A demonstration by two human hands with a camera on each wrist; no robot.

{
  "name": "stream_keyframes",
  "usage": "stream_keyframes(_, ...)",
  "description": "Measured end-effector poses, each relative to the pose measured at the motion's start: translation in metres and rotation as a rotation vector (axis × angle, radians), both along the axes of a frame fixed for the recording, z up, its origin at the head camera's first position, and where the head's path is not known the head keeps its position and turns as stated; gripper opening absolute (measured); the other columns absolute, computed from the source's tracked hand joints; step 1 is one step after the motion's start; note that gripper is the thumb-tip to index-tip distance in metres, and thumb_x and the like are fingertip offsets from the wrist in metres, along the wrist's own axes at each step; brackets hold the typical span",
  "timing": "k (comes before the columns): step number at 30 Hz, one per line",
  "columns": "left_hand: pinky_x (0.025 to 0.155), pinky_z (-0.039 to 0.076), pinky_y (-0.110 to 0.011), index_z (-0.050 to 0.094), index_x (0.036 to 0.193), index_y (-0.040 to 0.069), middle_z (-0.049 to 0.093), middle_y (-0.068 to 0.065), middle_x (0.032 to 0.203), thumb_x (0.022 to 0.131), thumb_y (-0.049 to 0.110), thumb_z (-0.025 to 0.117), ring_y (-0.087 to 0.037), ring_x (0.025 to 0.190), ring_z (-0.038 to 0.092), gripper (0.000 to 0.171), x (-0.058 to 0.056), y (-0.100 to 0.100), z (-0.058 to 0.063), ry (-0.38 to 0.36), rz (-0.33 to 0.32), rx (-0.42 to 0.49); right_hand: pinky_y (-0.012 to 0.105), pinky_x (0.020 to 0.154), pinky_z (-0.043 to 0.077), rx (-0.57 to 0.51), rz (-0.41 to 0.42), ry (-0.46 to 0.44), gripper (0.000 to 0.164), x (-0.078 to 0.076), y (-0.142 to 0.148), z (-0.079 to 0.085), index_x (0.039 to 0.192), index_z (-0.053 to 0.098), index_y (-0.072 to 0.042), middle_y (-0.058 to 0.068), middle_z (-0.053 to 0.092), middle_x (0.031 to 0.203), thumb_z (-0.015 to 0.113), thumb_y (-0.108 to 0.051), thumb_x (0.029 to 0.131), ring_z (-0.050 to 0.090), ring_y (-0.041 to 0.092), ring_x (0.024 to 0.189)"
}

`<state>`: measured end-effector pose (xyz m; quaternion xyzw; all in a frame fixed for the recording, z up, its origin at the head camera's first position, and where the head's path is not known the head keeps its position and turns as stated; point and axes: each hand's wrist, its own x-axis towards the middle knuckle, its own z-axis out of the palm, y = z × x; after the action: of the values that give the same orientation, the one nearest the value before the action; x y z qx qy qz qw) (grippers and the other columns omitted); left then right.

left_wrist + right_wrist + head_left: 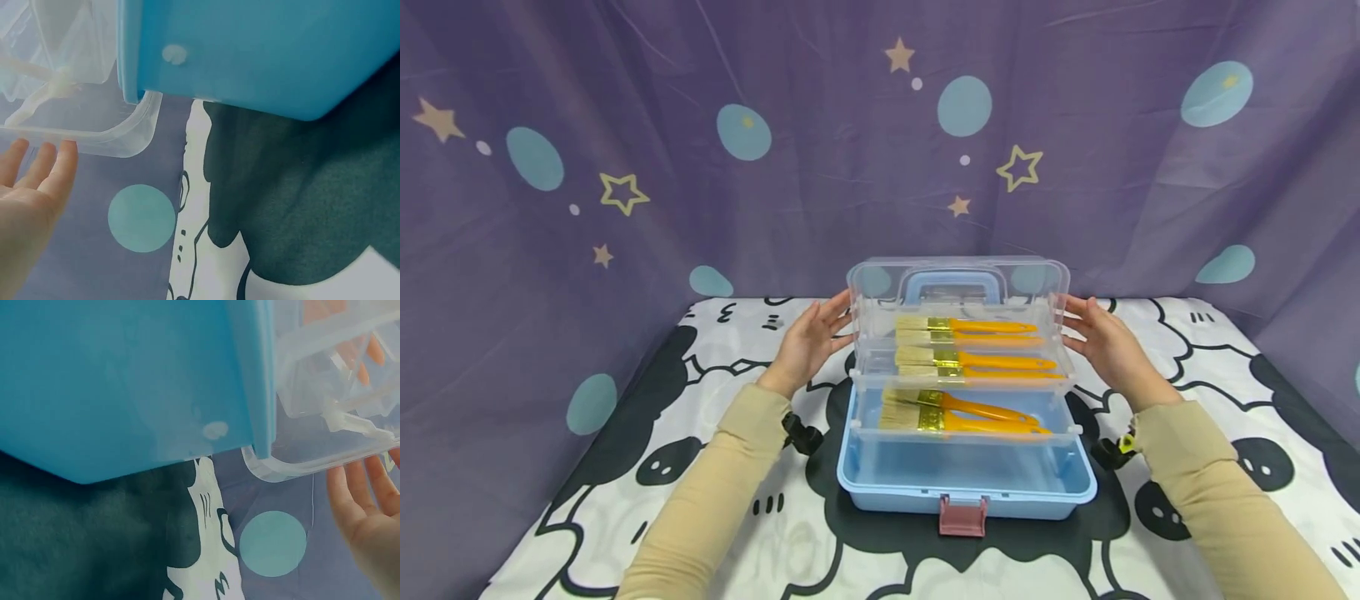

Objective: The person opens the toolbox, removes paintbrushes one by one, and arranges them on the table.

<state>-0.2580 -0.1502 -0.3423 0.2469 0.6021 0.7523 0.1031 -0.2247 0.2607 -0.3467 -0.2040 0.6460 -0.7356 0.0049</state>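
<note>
A light blue storage box (962, 502) stands with its clear lid (880, 287) raised at the back and a blue handle (953, 277) on it. Its clear tiers are lifted and hold several paintbrushes (1000, 362) with orange handles and pale bristles. My left hand (808, 343) is at the lid's left side, its fingertips against the clear rim (112, 142). At the lid's right side is my right hand (1108, 346), fingers extended and touching the rim (306, 467). Neither hand curls round anything. A pink latch (962, 517) hangs down at the box's front.
The box rests on a black-and-white cartoon-print cloth (775, 542). A purple curtain (820, 225) with stars and ovals hangs right behind the table. Dark wrist cameras (802, 435) sit at both sleeves, close to the box's sides.
</note>
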Motion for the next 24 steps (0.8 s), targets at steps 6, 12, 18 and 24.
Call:
stream_keyframes(6, 0.115, 0.009, -0.058, 0.009, 0.152, 0.005, 0.008, -0.013, 0.159, 0.101, 0.053, 0.013, -0.035, 0.145, 0.01, 0.07, 0.001, -0.003, -0.002, -0.013, -0.051, 0.053, 0.017, 0.09, 0.044, -0.053, 0.073, 0.006, 0.045, -0.004, 0.005, -0.007, 0.127, 0.052, -0.029, -0.016, 0.054, 0.125, 0.015, -0.042, 0.105, 0.05, 0.002, 0.113)
stream_keyframes(12, 0.116, 0.008, -0.057, 0.006, 0.153, 0.009, 0.006, -0.017, 0.159, 0.098, 0.06, 0.012, -0.038, 0.145, 0.008, 0.076, 0.001, -0.007, -0.004, -0.056, -0.062, 0.121, 0.02, 0.091, 0.045, -0.162, 0.158, 0.024, 0.052, -0.008, 0.008, -0.013, 0.128, 0.056, -0.024, -0.011, 0.058, 0.127, 0.013, -0.042, 0.105, 0.052, 0.005, 0.115)
stream_keyframes(18, 0.116, 0.009, -0.055, 0.008, 0.153, 0.01, 0.008, -0.015, 0.159, 0.097, 0.061, 0.009, -0.037, 0.145, 0.01, 0.076, -0.002, -0.006, -0.005, -0.082, -0.042, 0.112, 0.02, 0.092, 0.045, -0.167, 0.174, -0.022, 0.054, -0.013, 0.006, -0.017, 0.13, 0.053, -0.023, -0.011, 0.055, 0.129, 0.012, -0.044, 0.104, 0.051, 0.005, 0.115)
stream_keyframes(24, 0.117, 0.013, -0.052, 0.012, 0.153, 0.012, 0.013, -0.013, 0.159, 0.097, 0.062, 0.008, -0.035, 0.144, 0.015, 0.076, -0.005, -0.004, -0.008, -0.118, -0.008, 0.086, 0.02, 0.091, 0.046, -0.134, 0.136, -0.077, 0.059, -0.015, 0.005, -0.018, 0.141, 0.044, -0.02, -0.013, 0.05, 0.13, 0.013, -0.05, 0.102, 0.048, 0.005, 0.114)
